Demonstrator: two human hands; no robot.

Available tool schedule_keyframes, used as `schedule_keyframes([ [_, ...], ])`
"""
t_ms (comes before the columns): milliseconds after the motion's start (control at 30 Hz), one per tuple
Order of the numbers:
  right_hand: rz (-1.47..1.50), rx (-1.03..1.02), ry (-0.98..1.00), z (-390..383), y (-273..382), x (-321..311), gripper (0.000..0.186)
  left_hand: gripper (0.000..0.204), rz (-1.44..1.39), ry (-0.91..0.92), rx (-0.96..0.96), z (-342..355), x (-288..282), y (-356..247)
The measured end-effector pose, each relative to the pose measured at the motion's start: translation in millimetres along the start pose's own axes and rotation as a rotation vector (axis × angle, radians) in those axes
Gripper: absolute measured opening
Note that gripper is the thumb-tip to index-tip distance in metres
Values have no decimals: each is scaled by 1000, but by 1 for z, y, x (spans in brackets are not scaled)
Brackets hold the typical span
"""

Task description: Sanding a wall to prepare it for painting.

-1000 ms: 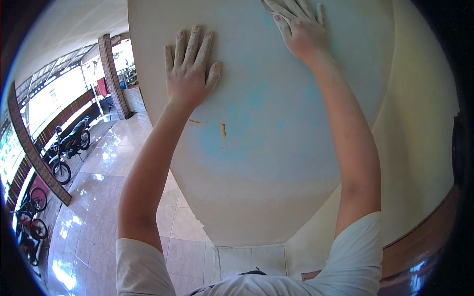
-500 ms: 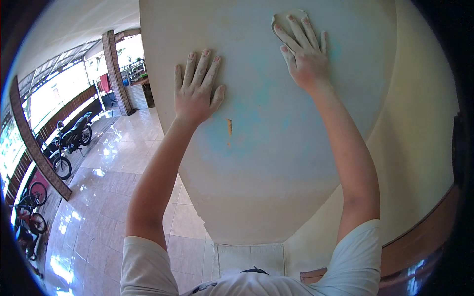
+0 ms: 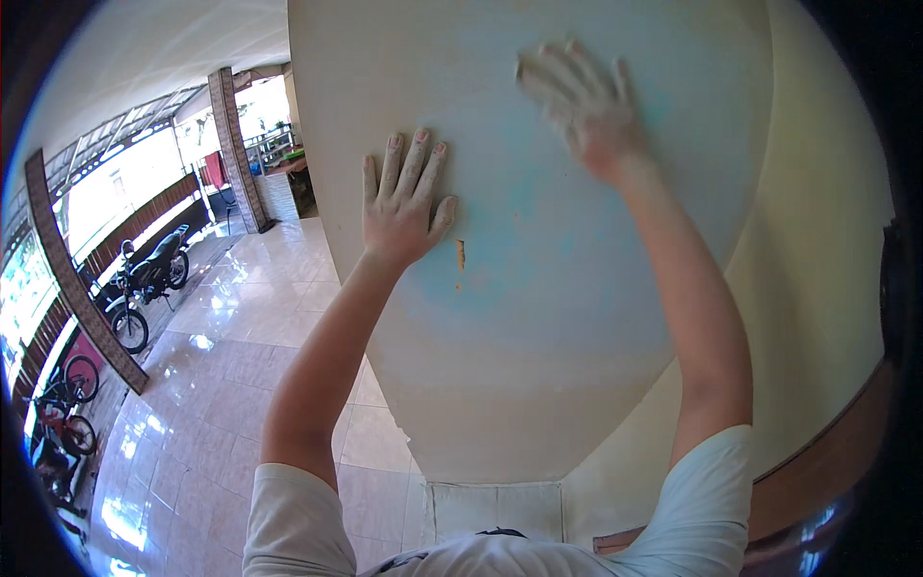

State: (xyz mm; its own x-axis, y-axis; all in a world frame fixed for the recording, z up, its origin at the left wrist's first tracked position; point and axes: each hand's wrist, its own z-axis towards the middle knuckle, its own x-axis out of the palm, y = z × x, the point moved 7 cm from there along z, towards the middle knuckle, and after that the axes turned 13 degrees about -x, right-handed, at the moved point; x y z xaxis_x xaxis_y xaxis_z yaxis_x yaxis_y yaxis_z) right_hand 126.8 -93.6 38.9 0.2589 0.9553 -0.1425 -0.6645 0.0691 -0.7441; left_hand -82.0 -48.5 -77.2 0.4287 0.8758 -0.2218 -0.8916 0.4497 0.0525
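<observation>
A pale wall panel with faint blue patches and a small chipped spot stands in front of me. My left hand lies flat against it, left of centre and just above the chip. Its fingers are stretched and dusted white, and it holds nothing. Higher up and to the right, my right hand is smeared by motion, with its fingers spread on the panel. Pressed under them is a thin pale sheet of sandpaper, mostly covered by the hand and blurred.
A cream side wall meets the panel at the right, with brown wood low down. Shiny floor tiles run along the left, past a pillar, a parked motorcycle and a bicycle.
My right hand has shifted a little lower on the panel with the sheet and is now blurred. My left hand stays flat near the chip; the whole view has swung slightly.
</observation>
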Motion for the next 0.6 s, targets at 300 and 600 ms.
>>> schedule_keyframes([
  [300,289,81,-444,65,-5,-29,51,69,-6,-20,10,4,-5,13],
  [600,88,-141,-31,17,18,-7,53,67,55,-121,9,59,-33,53],
])
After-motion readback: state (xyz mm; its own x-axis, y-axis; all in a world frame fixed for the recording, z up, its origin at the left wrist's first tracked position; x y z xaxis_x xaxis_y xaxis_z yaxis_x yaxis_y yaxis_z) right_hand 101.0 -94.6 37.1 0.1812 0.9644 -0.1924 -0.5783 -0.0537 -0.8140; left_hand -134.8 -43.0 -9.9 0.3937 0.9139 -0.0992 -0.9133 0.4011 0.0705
